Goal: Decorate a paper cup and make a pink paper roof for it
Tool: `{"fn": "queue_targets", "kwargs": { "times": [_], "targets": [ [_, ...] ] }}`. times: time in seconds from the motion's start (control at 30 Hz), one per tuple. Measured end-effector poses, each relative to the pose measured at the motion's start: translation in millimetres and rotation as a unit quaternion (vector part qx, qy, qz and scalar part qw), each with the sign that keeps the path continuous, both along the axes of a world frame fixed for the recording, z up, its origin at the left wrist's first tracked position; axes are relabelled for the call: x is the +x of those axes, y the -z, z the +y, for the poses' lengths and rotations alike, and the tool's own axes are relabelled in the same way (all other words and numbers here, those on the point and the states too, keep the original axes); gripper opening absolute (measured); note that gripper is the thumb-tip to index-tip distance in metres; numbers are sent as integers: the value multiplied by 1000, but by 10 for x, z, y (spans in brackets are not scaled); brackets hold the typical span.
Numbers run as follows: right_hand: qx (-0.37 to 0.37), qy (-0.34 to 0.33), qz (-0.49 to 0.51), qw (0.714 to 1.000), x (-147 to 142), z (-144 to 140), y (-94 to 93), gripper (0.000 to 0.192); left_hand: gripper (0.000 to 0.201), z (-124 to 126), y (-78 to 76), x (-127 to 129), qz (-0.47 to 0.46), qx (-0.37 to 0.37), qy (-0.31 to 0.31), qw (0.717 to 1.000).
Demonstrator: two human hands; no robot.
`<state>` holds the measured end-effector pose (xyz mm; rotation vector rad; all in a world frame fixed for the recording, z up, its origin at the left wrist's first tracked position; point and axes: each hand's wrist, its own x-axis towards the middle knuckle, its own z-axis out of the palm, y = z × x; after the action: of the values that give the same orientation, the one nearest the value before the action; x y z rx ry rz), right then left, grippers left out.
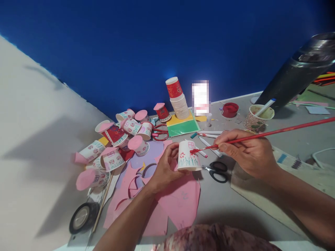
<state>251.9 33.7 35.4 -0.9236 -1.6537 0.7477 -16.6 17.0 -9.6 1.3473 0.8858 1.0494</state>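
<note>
Over the near pink paper, my left hand is wrapped around the cup. On the right, my right hand pinches the brush, red tip against the cup. Farther off stands a cup stack.

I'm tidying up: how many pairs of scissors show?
2: black-handled scissors just right of the held cup; red-handled scissors farther back, left of it. Others may be hidden.

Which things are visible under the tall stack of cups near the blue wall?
The stack of cups stands on yellow paper; green paper shows nearer the viewer. The patch directly beneath the stack is covered, so anything else there cannot be seen.
</note>
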Motion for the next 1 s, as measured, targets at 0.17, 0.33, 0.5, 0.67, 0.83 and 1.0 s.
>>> {"fn": "queue_targets", "kwargs": {
  "times": [0.17, 0.33, 0.5, 0.67, 0.83, 1.0],
  "targets": [
    [6, 5, 2, 1000, 0, 5, -10, 9, 82, -3, -12, -12, 22, 5, 2, 1000],
    [-3, -7, -8, 1000, -11, -2, -17, 10, 80, -9, -34, -5, 39, 9, -3, 999],
    [-2, 1, -3, 1000, -1, -12, -32, 11, 81, -8, -45, 4, 32, 7, 7, 999],
    [-10, -18, -24, 1000, -2, -5, -76, 18, 79, -7, -41, 6, 23, 5, 6, 1000],
    [-16, -13, -26, 999, -5, -8, -95, 19, 78, -11, -60, 8, 28, 0, 4, 1000],
    [-3, -3, -31, 1000, 0, -10, -99, 20, 75, -12, -66, 3, 29, 5, 5, 1000]
  ]
}}
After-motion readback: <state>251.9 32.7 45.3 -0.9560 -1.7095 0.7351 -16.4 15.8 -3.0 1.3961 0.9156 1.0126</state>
